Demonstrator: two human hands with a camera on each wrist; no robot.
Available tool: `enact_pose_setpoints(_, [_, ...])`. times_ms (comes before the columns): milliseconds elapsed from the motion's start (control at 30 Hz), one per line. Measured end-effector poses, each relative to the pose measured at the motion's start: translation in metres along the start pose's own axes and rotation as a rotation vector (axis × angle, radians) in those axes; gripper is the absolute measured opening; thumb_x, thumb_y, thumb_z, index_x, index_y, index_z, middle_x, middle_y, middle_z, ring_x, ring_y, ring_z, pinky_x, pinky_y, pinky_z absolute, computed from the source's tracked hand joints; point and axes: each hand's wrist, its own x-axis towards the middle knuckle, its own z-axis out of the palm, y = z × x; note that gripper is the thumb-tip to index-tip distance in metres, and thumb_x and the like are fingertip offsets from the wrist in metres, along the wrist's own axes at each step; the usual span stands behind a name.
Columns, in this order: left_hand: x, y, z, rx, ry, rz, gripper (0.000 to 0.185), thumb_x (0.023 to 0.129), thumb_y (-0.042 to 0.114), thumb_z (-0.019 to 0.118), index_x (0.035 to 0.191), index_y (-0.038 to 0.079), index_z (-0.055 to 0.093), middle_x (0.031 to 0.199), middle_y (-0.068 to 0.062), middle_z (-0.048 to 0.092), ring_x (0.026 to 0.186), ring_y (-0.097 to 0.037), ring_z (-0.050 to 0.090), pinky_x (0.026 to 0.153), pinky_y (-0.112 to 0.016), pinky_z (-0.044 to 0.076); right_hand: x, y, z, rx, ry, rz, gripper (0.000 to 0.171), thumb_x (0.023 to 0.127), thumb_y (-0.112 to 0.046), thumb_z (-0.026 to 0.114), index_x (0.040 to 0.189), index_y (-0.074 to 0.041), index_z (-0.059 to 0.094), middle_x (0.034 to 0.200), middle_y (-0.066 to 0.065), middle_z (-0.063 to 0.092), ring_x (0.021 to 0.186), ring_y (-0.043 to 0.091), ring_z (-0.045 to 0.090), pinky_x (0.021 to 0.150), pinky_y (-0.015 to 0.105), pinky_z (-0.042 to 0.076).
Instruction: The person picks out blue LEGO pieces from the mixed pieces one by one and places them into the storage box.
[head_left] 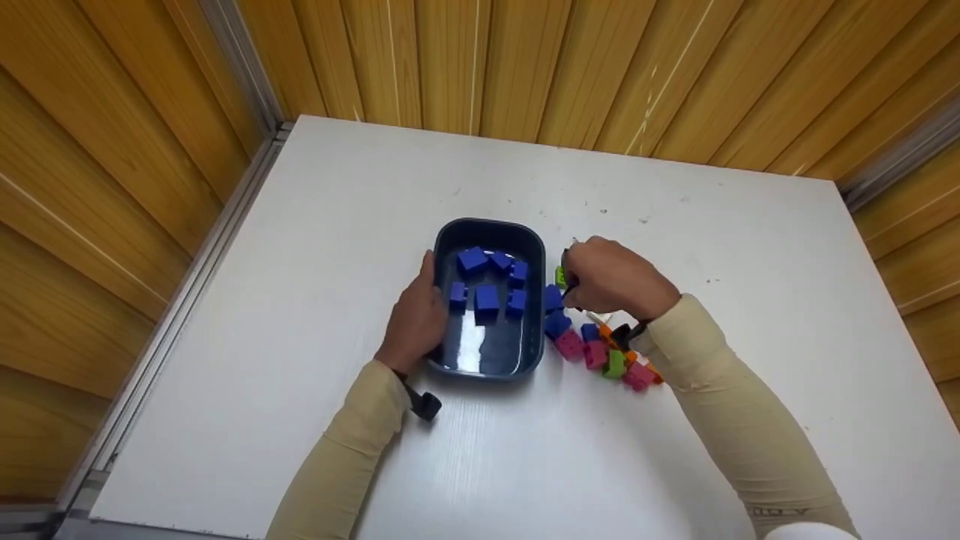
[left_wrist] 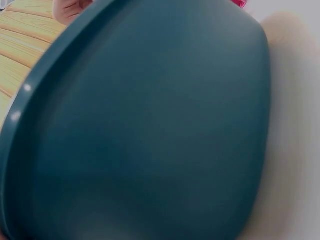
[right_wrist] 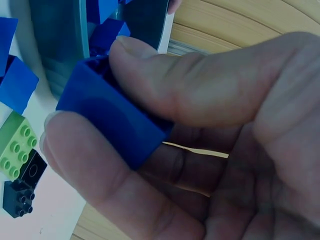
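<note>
A dark blue tray sits mid-table with several blue bricks inside. My left hand grips the tray's left wall, thumb along the rim. In the left wrist view the tray's outer wall fills the frame. My right hand hovers just right of the tray. The right wrist view shows the right hand pinching a blue brick between thumb and forefinger, close to the tray's edge.
Loose bricks lie right of the tray: blue, pink, green and orange ones. A green brick and black bricks lie under my right hand. Wooden walls close in the white table behind and at both sides.
</note>
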Motion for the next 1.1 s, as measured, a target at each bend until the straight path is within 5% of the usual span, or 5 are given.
enact_pose_setpoints(167, [-0.001,0.000,0.000,-0.001,0.006,-0.008,0.062,0.108,0.011,0.035,0.167,0.005,0.018,0.163,-0.020,0.044,0.149,-0.034,0.047,0.122,-0.050,0.040,0.002,-0.006,0.000,-0.002,-0.003,-0.027,0.011,0.083,-0.005,0.078,0.072,-0.006,0.077,0.060,0.003,0.065,0.054,0.015,0.055,0.050,0.025,0.044])
enact_pose_setpoints(367, [-0.001,0.003,0.000,0.007,0.005,-0.027,0.061,0.108,0.011,0.035,0.167,0.005,0.018,0.162,-0.021,0.045,0.149,-0.034,0.047,0.122,-0.050,0.040,0.005,-0.016,0.001,0.009,-0.001,-0.053,0.016,0.084,-0.005,0.075,0.068,-0.007,0.072,0.053,0.000,0.049,0.050,0.015,0.049,0.046,0.025,0.037])
enact_pose_setpoints(633, [0.000,0.002,0.000,0.000,0.016,-0.008,0.061,0.108,0.010,0.036,0.167,0.004,0.019,0.162,-0.021,0.045,0.147,-0.034,0.049,0.122,-0.050,0.040,0.009,-0.030,0.005,-0.009,-0.009,-0.046,0.011,0.086,-0.006,0.078,0.075,-0.006,0.076,0.056,-0.001,0.048,0.054,0.016,0.052,0.049,0.024,0.042])
enact_pose_setpoints(933, [-0.001,0.002,0.001,0.003,0.017,-0.008,0.062,0.108,0.010,0.037,0.167,0.004,0.019,0.162,-0.022,0.045,0.146,-0.034,0.050,0.121,-0.050,0.041,0.014,-0.040,0.007,-0.013,-0.035,-0.019,0.004,0.087,-0.008,0.077,0.088,-0.006,0.081,0.073,0.007,0.071,0.063,0.020,0.064,0.058,0.028,0.056])
enact_pose_setpoints(1100, [-0.001,0.002,0.000,0.012,0.019,-0.011,0.062,0.108,0.010,0.037,0.167,0.005,0.020,0.159,-0.023,0.048,0.143,-0.035,0.052,0.120,-0.051,0.042,0.016,-0.044,0.009,-0.018,-0.034,-0.018,0.005,0.088,-0.010,0.078,0.089,-0.006,0.080,0.075,0.006,0.071,0.065,0.019,0.066,0.060,0.029,0.059])
